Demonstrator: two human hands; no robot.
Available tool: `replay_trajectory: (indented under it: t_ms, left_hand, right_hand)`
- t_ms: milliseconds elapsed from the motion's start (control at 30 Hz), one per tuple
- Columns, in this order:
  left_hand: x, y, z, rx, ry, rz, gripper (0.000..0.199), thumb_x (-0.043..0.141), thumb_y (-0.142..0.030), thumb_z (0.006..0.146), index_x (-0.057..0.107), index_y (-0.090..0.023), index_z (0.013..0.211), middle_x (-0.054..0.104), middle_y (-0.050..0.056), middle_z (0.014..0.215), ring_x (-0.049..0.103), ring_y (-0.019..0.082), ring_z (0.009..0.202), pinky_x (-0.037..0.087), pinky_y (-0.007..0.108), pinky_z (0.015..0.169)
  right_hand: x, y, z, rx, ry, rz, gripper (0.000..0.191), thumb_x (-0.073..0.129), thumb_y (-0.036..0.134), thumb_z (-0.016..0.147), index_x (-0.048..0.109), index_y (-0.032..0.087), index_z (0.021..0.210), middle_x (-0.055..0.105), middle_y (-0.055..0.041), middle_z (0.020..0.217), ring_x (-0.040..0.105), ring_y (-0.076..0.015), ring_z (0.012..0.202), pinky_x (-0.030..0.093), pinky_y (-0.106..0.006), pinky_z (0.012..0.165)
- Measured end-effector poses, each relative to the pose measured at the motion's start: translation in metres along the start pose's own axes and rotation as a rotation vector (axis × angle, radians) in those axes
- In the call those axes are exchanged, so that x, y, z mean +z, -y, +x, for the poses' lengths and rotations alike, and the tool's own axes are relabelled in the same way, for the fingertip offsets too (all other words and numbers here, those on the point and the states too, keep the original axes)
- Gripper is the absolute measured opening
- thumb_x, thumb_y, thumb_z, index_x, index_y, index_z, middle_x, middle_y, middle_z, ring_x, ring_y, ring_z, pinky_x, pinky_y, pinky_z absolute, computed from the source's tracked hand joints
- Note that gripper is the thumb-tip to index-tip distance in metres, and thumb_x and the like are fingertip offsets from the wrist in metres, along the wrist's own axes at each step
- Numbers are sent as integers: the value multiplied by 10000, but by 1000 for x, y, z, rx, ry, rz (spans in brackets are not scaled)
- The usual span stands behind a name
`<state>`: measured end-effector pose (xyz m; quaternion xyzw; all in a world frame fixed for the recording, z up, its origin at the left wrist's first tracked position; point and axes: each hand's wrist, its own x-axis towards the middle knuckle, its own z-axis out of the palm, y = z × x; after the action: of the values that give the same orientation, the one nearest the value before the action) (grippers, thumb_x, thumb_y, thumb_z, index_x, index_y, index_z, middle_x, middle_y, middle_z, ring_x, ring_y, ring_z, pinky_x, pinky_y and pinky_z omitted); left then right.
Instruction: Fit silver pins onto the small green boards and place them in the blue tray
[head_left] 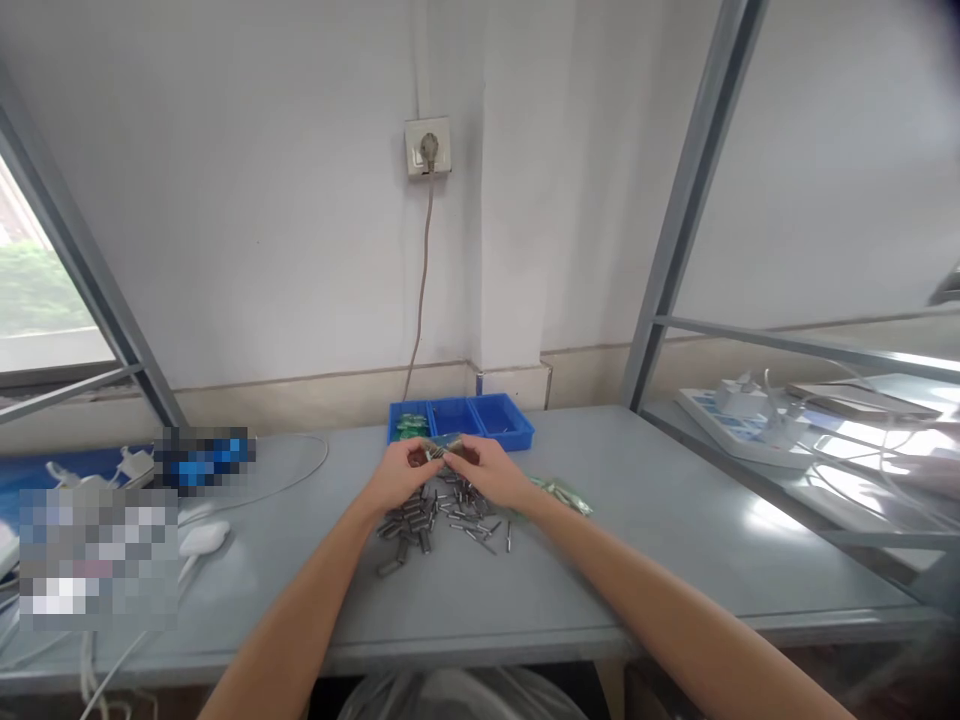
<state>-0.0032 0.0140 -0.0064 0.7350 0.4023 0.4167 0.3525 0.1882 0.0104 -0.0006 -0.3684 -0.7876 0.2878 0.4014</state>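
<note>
Above the table, my left hand [399, 472] and my right hand [491, 470] are close together, fingers bent and closed around something small. What they hold is too small and too covered by the fingers to make out. Below them lies a loose pile of short grey metal cylinders [411, 518], with thin metal pins [474, 528] spread to the right. Just behind the hands is a blue divided tray [517, 442]; green pieces [411, 425] lie in its left compartment. Beside my right wrist rests a clear greenish plastic packet [564, 495].
The grey table [675, 530] reaches to the wall. White chargers and cables [204, 538] lie at the left. A cord hangs from the wall socket [428, 148] behind the tray. Slanted metal frame posts [686, 210] flank both sides; a white power strip [739, 425] is at the right.
</note>
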Motion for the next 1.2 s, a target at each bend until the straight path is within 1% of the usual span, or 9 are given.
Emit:
replay_trajectory:
  t_ms: [133, 367, 567, 700, 800, 900, 1067, 1133, 1200]
  left_hand:
    - [0, -1, 1, 1, 16, 12, 250, 635, -383, 780, 647, -139, 833, 609, 16, 715, 515, 126, 633, 388, 229, 580]
    - [-1, 5, 1, 2, -70, 82, 161, 604, -301, 769, 639, -145, 789, 578, -8, 653, 506, 117, 602, 380, 223, 567]
    - [-3, 4, 4, -1, -17, -80, 254, 654, -376, 763, 633, -145, 866, 646, 36, 807, 574, 155, 745, 445, 264, 698]
    - [-4, 6, 6, -32, -29, -76, 286, 647, -429, 780, 617, -148, 826, 599, 8, 718, 533, 130, 657, 413, 243, 623]
    - [-5, 9, 7, -52, -110, -23, 308, 611, -459, 802, 586, -158, 742, 522, -20, 608, 487, 117, 582, 379, 236, 564]
    - [-11, 10, 8, -69, -299, 45, 306, 569, -469, 825, 601, -168, 775, 527, -16, 611, 500, 130, 590, 385, 245, 573]
    - [-25, 12, 10, 63, -671, 358, 329, 487, -435, 888, 682, -177, 948, 608, 57, 864, 562, 172, 745, 446, 279, 683]
    - [-27, 17, 11, 126, -673, 459, 348, 444, -373, 914, 669, -190, 1107, 598, 90, 1036, 582, 186, 838, 473, 297, 741]
    - [-26, 23, 12, 147, -575, 580, 368, 439, -274, 899, 638, -200, 1199, 577, 104, 1143, 579, 209, 951, 475, 335, 850]
  right_hand:
    - [1, -1, 0, 8, -1, -32, 284, 511, 438, 859, 518, 200, 704, 488, 23, 628, 417, -135, 592, 302, -272, 552]
    - [-2, -1, -1, -1, 51, 29, 225, 569, 411, 814, 594, 186, 810, 511, 28, 638, 440, -133, 608, 322, -264, 565]
    - [-2, -6, 4, 15, 20, 20, 222, 521, 390, 851, 621, 192, 855, 558, 14, 670, 479, -144, 626, 347, -270, 576]
    - [0, -8, 5, 22, -5, -1, 221, 525, 394, 850, 617, 196, 813, 556, 17, 645, 484, -144, 614, 343, -271, 570]
    - [-1, -6, 4, 44, -19, -10, 226, 541, 398, 835, 641, 196, 821, 617, -2, 700, 517, -153, 645, 373, -284, 609]
    - [-5, -5, 5, 96, -71, -11, 235, 536, 398, 825, 656, 197, 831, 654, -21, 741, 549, -165, 667, 404, -302, 646]
    - [-16, -4, 7, 136, -141, -97, 249, 512, 397, 826, 666, 202, 810, 681, -35, 773, 577, -185, 709, 421, -324, 684]
    - [-19, -4, 7, 145, -136, -148, 246, 508, 389, 829, 670, 205, 816, 690, -34, 795, 587, -183, 726, 422, -319, 696]
    - [-22, -4, 8, 149, -122, -186, 241, 507, 384, 832, 670, 207, 829, 695, -30, 810, 596, -178, 736, 426, -309, 704]
